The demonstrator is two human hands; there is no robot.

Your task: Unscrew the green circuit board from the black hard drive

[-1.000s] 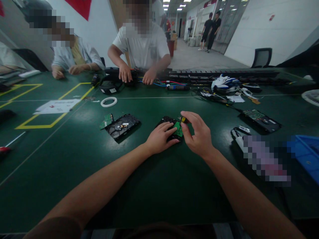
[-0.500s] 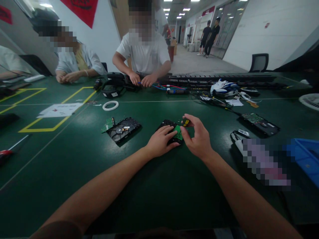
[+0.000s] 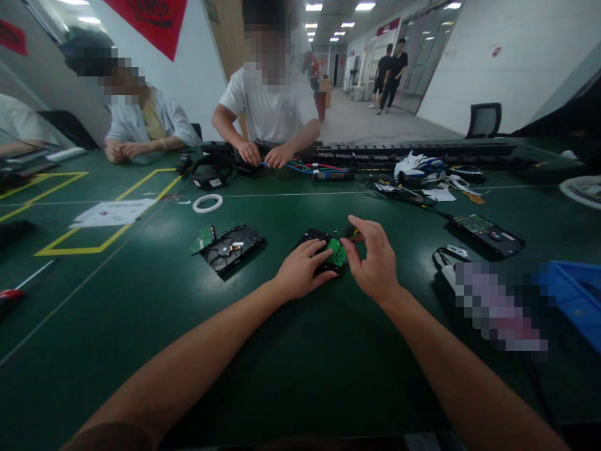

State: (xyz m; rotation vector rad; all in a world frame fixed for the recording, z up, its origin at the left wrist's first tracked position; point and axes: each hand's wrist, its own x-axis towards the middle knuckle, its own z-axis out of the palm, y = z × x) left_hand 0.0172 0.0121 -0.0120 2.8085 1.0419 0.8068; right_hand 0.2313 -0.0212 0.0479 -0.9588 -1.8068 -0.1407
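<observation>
Drive (image 3: 337,252) partly hidden — left hand (image 3: 301,267) spread atop, right hand (image 3: 373,262) pinching indistinct object (image 3: 355,233)

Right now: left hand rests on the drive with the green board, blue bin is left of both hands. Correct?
One error: the blue bin is right of both hands, as the head view shows. The left hand does rest on the drive with the green board.

Green table (image 3: 282,376) across the whole foreground, a dark chair (image 3: 485,119) standing beyond its far edge at right! Behind it, grey floor (image 3: 352,122) runs deep into the room under bright ceiling lights (image 3: 365,7), glass panels (image 3: 426,56) alongside, white wall (image 3: 507,62) on the right, red banner (image 3: 157,28) hanging upper left.
</observation>
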